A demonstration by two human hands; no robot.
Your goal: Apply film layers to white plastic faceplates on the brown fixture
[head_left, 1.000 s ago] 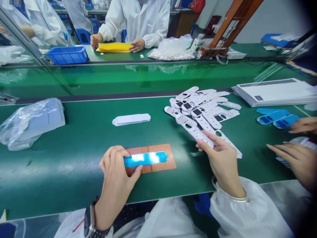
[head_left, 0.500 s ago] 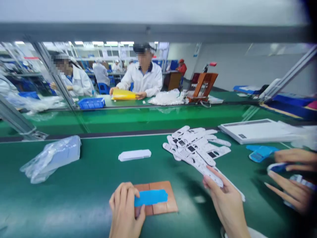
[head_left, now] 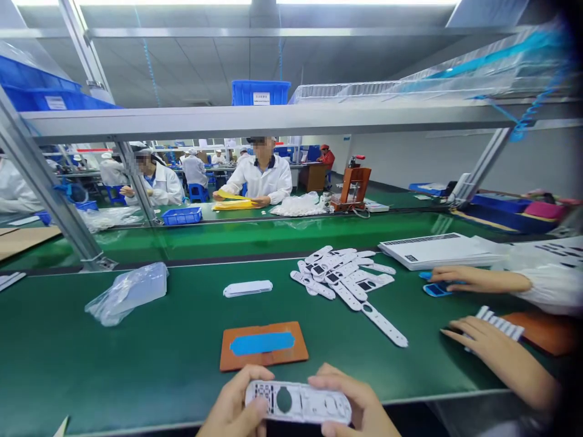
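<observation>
We judge the work partway along: our left hand (head_left: pixel 234 405) and right hand (head_left: pixel 354 396) pinch one white slotted shell (head_left: pixel 314 403) over the near edge of the green bench (head_left: pixel 182 352), a blue strip (head_left: pixel 263 343) lies on the brown board (head_left: pixel 230 361), and the loose shell pile (head_left: pixel 339 267) seems left.

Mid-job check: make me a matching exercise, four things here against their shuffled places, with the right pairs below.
Things
1. Single long white plastic piece with a rounded hole
2. Flat blue strip
3. Heap of long white plastic pieces
4. Clear plastic bag

Places
A. Beyond and right of the plate
B. Left of the plate
C. Between the left hand and right hand
D. On the orange-brown rectangular plate

Pairs: 1-C, 2-D, 3-A, 4-B
</observation>
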